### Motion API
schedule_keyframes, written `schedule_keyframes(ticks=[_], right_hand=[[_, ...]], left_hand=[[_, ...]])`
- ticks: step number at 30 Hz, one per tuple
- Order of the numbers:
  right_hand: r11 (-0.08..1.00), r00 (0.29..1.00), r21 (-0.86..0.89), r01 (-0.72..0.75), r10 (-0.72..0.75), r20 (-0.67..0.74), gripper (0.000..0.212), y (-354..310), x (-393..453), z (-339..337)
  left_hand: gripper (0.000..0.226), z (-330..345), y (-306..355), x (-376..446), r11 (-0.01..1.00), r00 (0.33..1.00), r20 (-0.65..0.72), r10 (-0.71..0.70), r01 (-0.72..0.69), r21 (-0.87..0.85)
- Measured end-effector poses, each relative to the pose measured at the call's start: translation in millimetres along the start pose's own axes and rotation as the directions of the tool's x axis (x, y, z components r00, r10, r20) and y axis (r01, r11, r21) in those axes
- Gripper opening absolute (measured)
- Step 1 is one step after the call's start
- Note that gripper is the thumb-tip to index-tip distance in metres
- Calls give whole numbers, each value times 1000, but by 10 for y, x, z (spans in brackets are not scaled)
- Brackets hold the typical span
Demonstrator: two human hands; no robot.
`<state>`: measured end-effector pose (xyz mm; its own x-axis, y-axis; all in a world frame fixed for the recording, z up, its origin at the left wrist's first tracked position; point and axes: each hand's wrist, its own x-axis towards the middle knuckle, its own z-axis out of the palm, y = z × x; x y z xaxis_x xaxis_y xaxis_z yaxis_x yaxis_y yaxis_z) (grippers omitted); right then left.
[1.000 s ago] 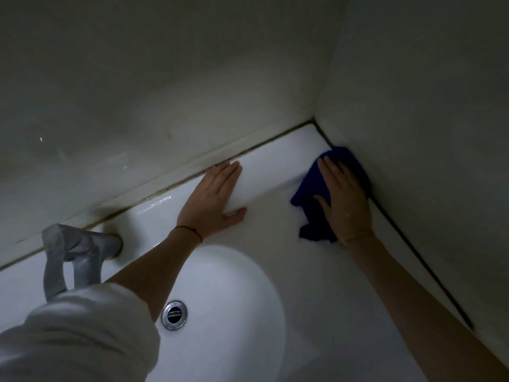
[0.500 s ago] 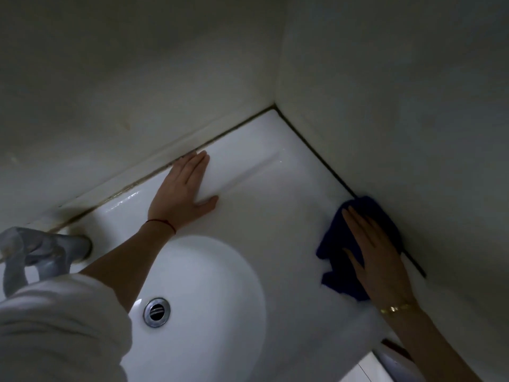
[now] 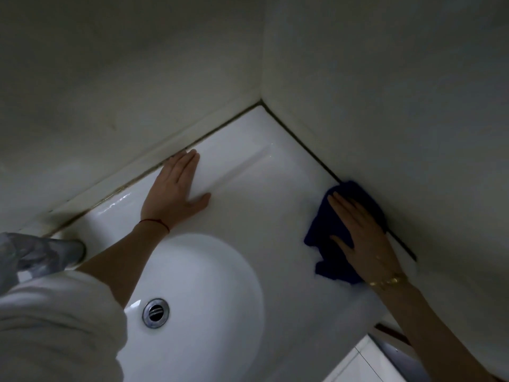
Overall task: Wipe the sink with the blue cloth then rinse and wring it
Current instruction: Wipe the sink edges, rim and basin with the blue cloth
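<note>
**Operator A:** Where was the blue cloth [image 3: 325, 230] located relative to each hand?

**Operator B:** It lay bunched on the flat right-hand ledge of the sink [image 3: 270, 188], directly under the right hand [image 3: 360, 238]. Its far edge touched the dark seam [image 3: 308, 155] where the ledge met the side wall [image 3: 399, 106].

**Operator A:** State of the right hand?

**Operator B:** Flat, fingers extended, palm pressing the cloth down. It was not curled around the cloth. Cloth showed beyond the fingertips and on the thumb side.

**Operator A:** And the left hand [image 3: 176, 191]?

**Operator A:** Confirm also whether it carried anything.

**Operator B:** Spread flat, carrying nothing, braced on the back ledge just beside the rear wall seam, well apart from the cloth. Only 1 hand, the right, was in contact with the cloth.

**Operator A:** Which axis governed the coming stroke?

**Operator B:** The side seam. The ledge ran along it from the far corner toward the person, and the forearm lay roughly parallel to it. In my judgement, wiping was in progress. The bowl [image 3: 220, 271] and drain [image 3: 155, 312] lay to the left of the cloth, nearer the left arm; rinsing and wringing were not yet begun.
</note>
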<state>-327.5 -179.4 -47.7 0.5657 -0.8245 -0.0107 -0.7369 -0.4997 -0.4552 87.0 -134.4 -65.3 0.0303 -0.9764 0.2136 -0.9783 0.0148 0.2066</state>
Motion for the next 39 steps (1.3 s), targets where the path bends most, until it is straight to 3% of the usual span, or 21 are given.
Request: schedule_keyframes(ticks=[5, 12, 19, 23, 26, 29, 33, 35, 39], right_hand=[[1000, 1000, -19, -10, 10, 5, 78, 42, -95, 4], [991, 991, 28, 132, -131, -36, 66, -276, 1030, 203], [963, 994, 254, 93, -77, -73, 51, -693, 1940, 335], [926, 997, 370, 77, -59, -59, 49, -1026, 1986, 479], [892, 976, 401, 207, -218, -20, 48, -1450, 1852, 724], [842, 885, 355, 407, -460, 76, 50, -1788, 1774, 942], [827, 821, 193, 527, -555, 136, 61, -1655, 1944, 904], [864, 861, 136, 485, -499, 100, 68, -1471, 2004, 840], [960, 966, 109, 257, -253, -48, 74, -1531, 1943, 912]], left_hand=[[83, 9, 2, 1, 1000, 1000, -2, -2, 1, -12], [83, 48, -31, 4, 1000, 1000, 2, -1, 1, -5], [84, 43, -41, 8, 1000, 1000, 13, 3, -3, 3], [84, -34, -33, -204, 997, 996, -25, -82, 82, 1], [83, -123, -81, -532, 993, 994, -24, -110, 111, 44], [85, -210, -141, -804, 968, 972, -30, -233, 235, 93], [91, -251, -188, -1008, 910, 919, -65, -389, 394, 130], [94, -240, -195, -1010, 897, 906, -64, -419, 424, 123], [96, -216, -215, -1013, 894, 902, -45, -430, 432, 115]])
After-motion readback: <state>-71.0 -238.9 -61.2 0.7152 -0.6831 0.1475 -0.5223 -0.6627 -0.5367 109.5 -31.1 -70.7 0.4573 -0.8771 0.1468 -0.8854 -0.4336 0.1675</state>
